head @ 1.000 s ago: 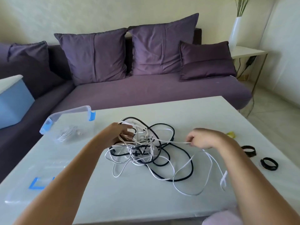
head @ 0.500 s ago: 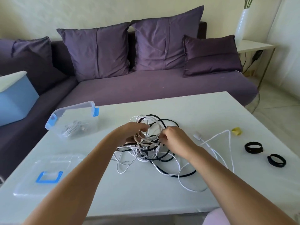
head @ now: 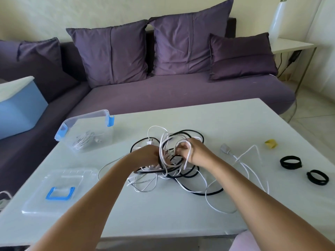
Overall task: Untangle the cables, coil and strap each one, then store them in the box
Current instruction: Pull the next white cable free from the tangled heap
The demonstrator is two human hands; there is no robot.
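Both grips meet at mid-desk, buried in the tangle (head: 163, 156). Left grip (head: 146, 156): fingers curled into the strands, clamped on a bunch of white and black loops. Right grip (head: 195, 151): closed in a fist on the tangle, with a white strand draped over its knuckles. The two grips are close together, with only upright white loops between them.

The tangle is raised a little between the grips; its lower part lies on the desk (head: 217, 120). A black cable (head: 212, 193) loops out below and right of the right grip. A white cable (head: 243, 163) trails right of the right grip, and its plug (head: 225, 148) lies flat just beside that grip's wrist.

Further right of the right grip: a yellow scrap (head: 271, 143), then a strap (head: 291, 162) and a second strap (head: 317, 177), both black, closed in rings, apart from each other.

Left and beyond the left grip: the box (head: 87, 127), clear with blue clips, open, with a white coil (head: 81, 142) inside. Left and nearer the person: the lid (head: 59, 189), flat on the desk, blue handle up.

Beyond the desk: a purple sofa (head: 181, 93) with cushions
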